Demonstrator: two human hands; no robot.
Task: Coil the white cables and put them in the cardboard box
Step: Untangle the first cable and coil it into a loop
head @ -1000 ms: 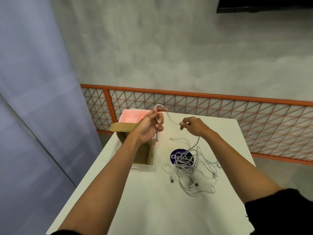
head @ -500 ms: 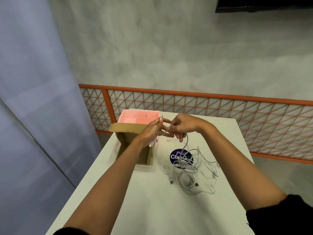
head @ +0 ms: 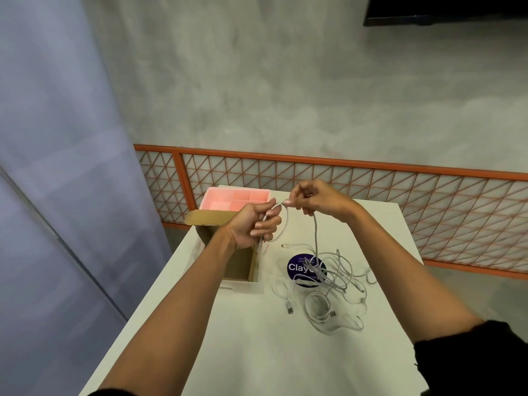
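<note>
White cable, left hand (over box edge)

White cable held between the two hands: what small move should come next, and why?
Probably the right hand should slide down the hanging thin white cable and bring another loop up to the left hand. The left hand grips only one loop, and the rest trails down into the loose pile of white cables on the white table.
</note>
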